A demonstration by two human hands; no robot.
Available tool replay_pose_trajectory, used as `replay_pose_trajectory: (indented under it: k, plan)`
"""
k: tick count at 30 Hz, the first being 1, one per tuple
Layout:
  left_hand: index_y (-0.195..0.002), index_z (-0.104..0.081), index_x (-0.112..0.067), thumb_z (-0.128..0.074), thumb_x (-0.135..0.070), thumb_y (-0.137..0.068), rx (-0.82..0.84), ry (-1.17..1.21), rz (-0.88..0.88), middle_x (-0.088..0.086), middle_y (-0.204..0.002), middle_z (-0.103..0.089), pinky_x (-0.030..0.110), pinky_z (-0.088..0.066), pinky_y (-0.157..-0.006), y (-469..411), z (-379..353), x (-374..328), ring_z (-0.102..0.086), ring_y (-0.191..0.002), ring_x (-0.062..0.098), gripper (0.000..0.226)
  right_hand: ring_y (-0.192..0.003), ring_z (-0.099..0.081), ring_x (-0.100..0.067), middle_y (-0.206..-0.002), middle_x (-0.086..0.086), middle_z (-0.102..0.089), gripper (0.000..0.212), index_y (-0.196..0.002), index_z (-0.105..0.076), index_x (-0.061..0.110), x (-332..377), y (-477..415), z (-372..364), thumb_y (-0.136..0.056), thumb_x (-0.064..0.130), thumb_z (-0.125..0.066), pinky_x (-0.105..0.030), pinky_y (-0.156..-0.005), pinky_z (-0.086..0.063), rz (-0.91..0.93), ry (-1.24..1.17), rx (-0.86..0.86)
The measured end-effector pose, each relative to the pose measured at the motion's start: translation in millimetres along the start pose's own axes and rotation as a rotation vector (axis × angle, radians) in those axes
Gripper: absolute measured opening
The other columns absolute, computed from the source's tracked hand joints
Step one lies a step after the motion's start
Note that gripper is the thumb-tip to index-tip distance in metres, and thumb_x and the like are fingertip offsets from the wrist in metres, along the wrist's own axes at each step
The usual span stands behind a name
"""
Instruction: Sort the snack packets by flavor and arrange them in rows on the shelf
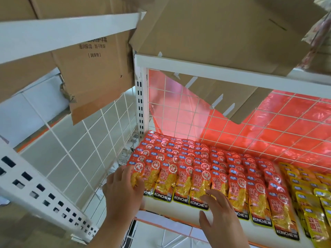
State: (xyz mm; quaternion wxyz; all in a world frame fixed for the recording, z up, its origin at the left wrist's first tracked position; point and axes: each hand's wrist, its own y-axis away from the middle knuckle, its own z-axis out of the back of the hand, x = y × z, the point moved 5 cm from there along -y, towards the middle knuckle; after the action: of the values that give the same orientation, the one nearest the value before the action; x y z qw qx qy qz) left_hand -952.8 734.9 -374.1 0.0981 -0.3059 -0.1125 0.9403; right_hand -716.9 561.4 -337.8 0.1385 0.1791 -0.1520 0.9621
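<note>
Left hand (123, 190) grips lower-left end red foil snack packet (137, 178), right hand (221, 213) flat, fingers spread; I'd worry tugging skews the overlapped row (186, 185).

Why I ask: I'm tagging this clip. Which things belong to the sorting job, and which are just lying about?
Job: red packets, yellow packets, shelf, left hand, right hand.
Lying about: cardboard boxes, red plastic sheet, tiled wall.
</note>
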Motion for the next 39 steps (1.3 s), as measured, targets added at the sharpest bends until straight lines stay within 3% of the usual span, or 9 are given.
replay_pose_trajectory:
  k: [6,11,15,17,19,25,32,35,39]
  plan:
    - [-0.127,-0.062,-0.021,-0.055,-0.05,-0.089,0.013,0.097,-0.261,0.002,-0.132,-0.061,0.059,-0.046,-0.099,0.7,-1.4,-62.1,-0.052,-0.127,0.03,0.049,-0.108,-0.064,-0.031,-0.121,-0.002,-0.062,0.038,-0.109,-0.072,0.016,-15.6,-4.6,30.6,-0.074,0.009,-0.085,-0.041,-0.08,-0.053,-0.076,-0.031,-0.05]
    - [-0.126,-0.064,-0.02,-0.06,-0.044,-0.09,0.039,0.234,-0.505,-0.003,-0.127,-0.061,0.044,-0.04,-0.1,9.2,-10.7,-144.7,-0.053,-0.121,0.025,0.044,-0.117,-0.056,-0.023,-0.129,0.005,-0.055,0.04,-0.123,-0.066,0.023,-45.8,-2.3,78.7,-0.084,0.018,-0.075,-0.033,-0.087,-0.048,-0.163,-0.028,-0.143]
    - [-0.13,-0.063,-0.021,-0.06,-0.045,-0.089,0.125,0.308,-0.653,-0.002,-0.13,-0.06,0.045,-0.04,-0.104,28.7,-21.0,-218.2,-0.054,-0.123,0.026,0.049,-0.126,-0.048,-0.017,-0.137,0.01,-0.05,0.044,-0.131,-0.059,0.03,-78.3,15.1,124.4,-0.089,0.038,-0.06,-0.034,-0.097,-0.047,-0.236,-0.004,-0.223]
    - [-0.129,-0.062,-0.022,-0.06,-0.045,-0.088,0.14,0.345,-0.727,-0.001,-0.131,-0.061,0.045,-0.041,-0.104,43.7,-24.0,-254.2,-0.055,-0.122,0.027,0.048,-0.124,-0.048,-0.015,-0.136,0.012,-0.049,0.046,-0.131,-0.058,0.03,-94.9,26.5,149.0,-0.087,0.046,-0.052,-0.026,-0.095,-0.043,-0.243,0.001,-0.276]
    - [-0.128,-0.064,-0.02,-0.061,-0.045,-0.088,0.148,0.4,-0.805,0.001,-0.129,-0.062,0.047,-0.045,-0.101,62.6,-25.6,-296.1,-0.056,-0.119,0.028,0.048,-0.123,-0.05,-0.015,-0.134,0.011,-0.051,0.048,-0.131,-0.06,0.028,-115.0,41.8,178.9,-0.088,0.049,-0.052,-0.022,-0.094,-0.039,-0.263,0.01,-0.341]
    - [-0.13,-0.064,-0.021,-0.062,-0.044,-0.09,0.184,0.499,-1.064,-0.004,-0.13,-0.062,0.047,-0.044,-0.101,140.0,-21.8,-440.1,-0.056,-0.122,0.025,0.046,-0.12,-0.057,-0.022,-0.132,0.004,-0.056,0.045,-0.124,-0.063,0.023,-185.5,105.7,287.1,-0.083,0.04,-0.059,-0.034,-0.1,-0.049,-0.307,0.071,-0.558]
    - [-0.131,-0.064,-0.016,-0.059,-0.044,-0.09,0.152,0.612,-1.305,-0.001,-0.129,-0.061,0.037,-0.04,-0.103,252.8,15.5,-619.4,-0.056,-0.12,0.024,0.049,-0.122,-0.052,-0.017,-0.135,0.005,-0.053,0.047,-0.127,-0.06,0.025,-264.9,217.8,437.7,-0.084,0.044,-0.057,-0.017,-0.1,-0.036,-0.346,0.18,-0.75]
    - [-0.126,-0.066,-0.015,-0.06,-0.042,-0.088,0.107,0.684,-1.443,-0.001,-0.122,-0.063,0.032,-0.039,-0.097,302.7,40.0,-688.9,-0.056,-0.112,0.023,0.047,-0.122,-0.055,-0.02,-0.133,0.002,-0.057,0.047,-0.126,-0.063,0.021,-284.9,266.0,504.4,-0.083,0.042,-0.058,-0.027,-0.103,-0.043,-0.341,0.261,-0.827]
    - [-0.128,-0.066,-0.016,-0.061,-0.045,-0.092,0.048,0.74,-1.589,0.002,-0.121,-0.069,0.043,-0.048,-0.094,353.9,64.2,-770.6,-0.063,-0.11,0.028,0.046,-0.121,-0.055,-0.022,-0.128,0.0,-0.059,0.047,-0.125,-0.063,0.021,-305.9,321.8,584.8,-0.083,0.04,-0.057,-0.036,-0.104,-0.045,-0.346,0.389,-0.894]
